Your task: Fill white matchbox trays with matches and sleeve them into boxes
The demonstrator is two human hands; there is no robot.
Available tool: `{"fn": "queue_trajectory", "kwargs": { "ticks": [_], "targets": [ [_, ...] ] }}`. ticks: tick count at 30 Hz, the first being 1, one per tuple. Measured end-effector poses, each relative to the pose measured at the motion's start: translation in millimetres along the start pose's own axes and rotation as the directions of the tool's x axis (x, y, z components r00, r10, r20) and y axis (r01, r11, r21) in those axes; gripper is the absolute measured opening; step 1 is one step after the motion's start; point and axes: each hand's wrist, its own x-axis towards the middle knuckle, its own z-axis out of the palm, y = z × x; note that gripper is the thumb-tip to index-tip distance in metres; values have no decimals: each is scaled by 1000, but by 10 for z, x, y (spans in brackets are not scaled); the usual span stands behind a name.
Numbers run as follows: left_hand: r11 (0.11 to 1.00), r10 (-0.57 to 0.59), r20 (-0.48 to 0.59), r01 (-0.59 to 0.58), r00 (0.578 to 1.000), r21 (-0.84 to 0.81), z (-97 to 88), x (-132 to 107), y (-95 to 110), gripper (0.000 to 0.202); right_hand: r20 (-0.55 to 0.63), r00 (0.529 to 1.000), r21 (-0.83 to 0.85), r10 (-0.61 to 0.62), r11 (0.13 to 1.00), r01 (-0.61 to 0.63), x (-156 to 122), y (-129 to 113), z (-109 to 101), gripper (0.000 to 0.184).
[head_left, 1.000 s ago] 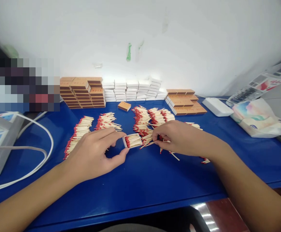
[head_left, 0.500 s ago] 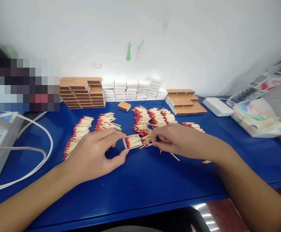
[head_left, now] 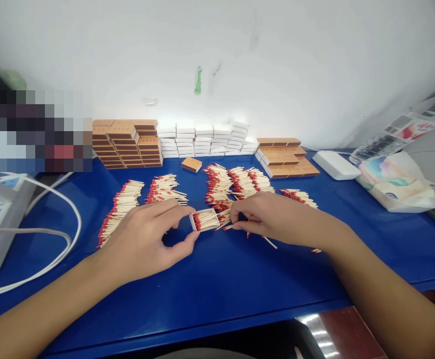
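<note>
My left grip [head_left: 142, 243] clamps the matchbox tray [head_left: 209, 229] by its left end, open side up, likely steadying it beside loose matches [head_left: 223, 219] on the desk [head_left: 217, 284]. My right grip [head_left: 273, 219] is at these; whether it pinches one, I can't tell.

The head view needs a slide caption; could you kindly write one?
Left hand grips a matchbox tray of matches; right hand among loose matches on a blue table.

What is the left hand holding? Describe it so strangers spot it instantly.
Over the blue table, find the left hand. It holds a small white open tray by one end. Unlike the white boxes stacked behind, it shows red-tipped matches inside.
</note>
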Motion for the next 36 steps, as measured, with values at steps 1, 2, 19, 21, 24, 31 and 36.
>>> {"fn": "queue_trajectory", "kwargs": {
  "ticks": [1, 2, 19, 21, 24, 31, 36],
  "targets": [
    [1000, -1, 0, 1, 1000, -1, 0, -1, -1, 23, 0, 1000, 2, -2, 1000, 2, -1, 5, 4, 14],
    [1000, -2, 2, 2, 1000, -2, 1, -1, -3, 23, 0, 1000, 1, -5, 1000, 5, -2, 9, 8, 15],
    [1000, -24, 13, 24, 1000, -6, 37, -3, 0, 21, -124, 992, 16, 13, 1000, -11, -22, -172, -16, 22],
    [1000, -26, 3, 26, 1000, -5, 23, -2, -3, 21, -117, 992, -19, 48, 999, -50, -13, -177, 16, 21],
    [1000, -20, -23, 20, 1000, 7, 3, 5, -4, 22, -72, 997, -25, 33, 999, -35, 6, -178, 86, 18],
    [1000, -14, -26, 14, 1000, 10, 14, 4, -15, 21, -53, 999, -57, -5, 998, 2, 6, -173, 156, 24],
    [1000, -27, -12, 27, 1000, 9, 25, 0, -29, 22, -30, 1000, -81, -6, 997, 4, -4, -147, 149, 21]
  ]
}}
